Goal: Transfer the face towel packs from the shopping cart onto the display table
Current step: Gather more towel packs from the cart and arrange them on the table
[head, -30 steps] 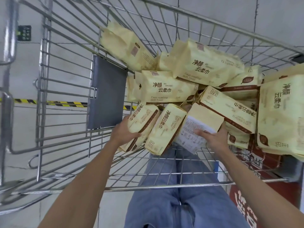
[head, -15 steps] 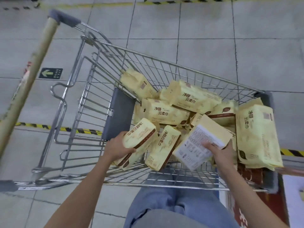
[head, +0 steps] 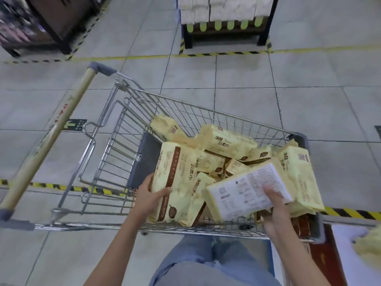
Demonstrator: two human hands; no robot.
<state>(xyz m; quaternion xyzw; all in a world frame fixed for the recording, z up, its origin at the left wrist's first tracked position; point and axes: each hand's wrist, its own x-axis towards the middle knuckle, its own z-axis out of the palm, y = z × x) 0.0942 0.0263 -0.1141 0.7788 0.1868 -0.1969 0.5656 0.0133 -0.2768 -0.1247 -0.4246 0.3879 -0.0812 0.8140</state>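
Note:
A wire shopping cart (head: 208, 112) stands in front of me with several pale yellow face towel packs piled in its right half. My left hand (head: 149, 198) grips one yellow pack (head: 175, 176) by its left side, lifted upright above the pile. My right hand (head: 274, 205) holds a second pack (head: 245, 195) with its white printed back facing up, fingers over its right end. More packs (head: 226, 141) lie behind and under these two. At the lower right a white surface (head: 342, 240) with another yellow pack (head: 369, 244) shows at the frame edge.
The cart's tan push handle (head: 49, 139) runs along the left. Grey tiled floor with yellow-black tape (head: 61, 187) surrounds the cart. A dark shelf of white goods (head: 224, 15) stands at the back, another dark stand (head: 41, 23) at the back left. My legs in jeans (head: 206, 263) are below.
Both hands have lifted their packs up out of the pile. The left pack has turned upright. The view has risen and pulled back, showing the shelves behind.

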